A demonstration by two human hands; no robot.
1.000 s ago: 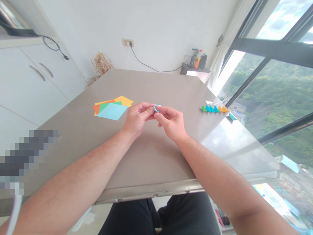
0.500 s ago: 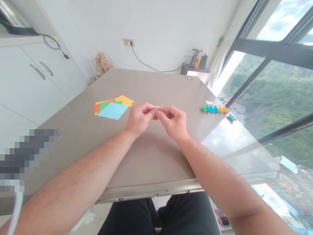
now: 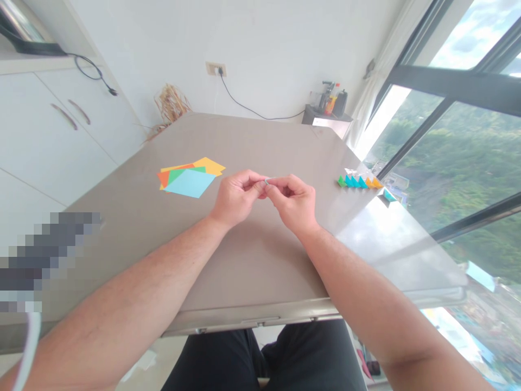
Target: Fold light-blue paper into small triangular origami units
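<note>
Small pale-blue paper piece (image 3: 266, 182) between left hand (image 3: 235, 198) and right hand (image 3: 297, 202), over table (image 3: 260, 266). Loop visible second ago, now nearly hidden; crease probably being pressed. Both grips pinched closed on it. Coloured sheets (image 3: 192, 183) left, folded-paper row (image 3: 354, 182) right. Beyond: wall socket (image 3: 210, 68), window (image 3: 451, 141).

Mid-frame, the bare left hand (image 3: 236, 199) and bare right hand (image 3: 297, 204) pinch a small pale-blue paper piece (image 3: 266, 182), with flat, overlapping multicoloured paper sheets (image 3: 190, 183) left of centre.
</note>
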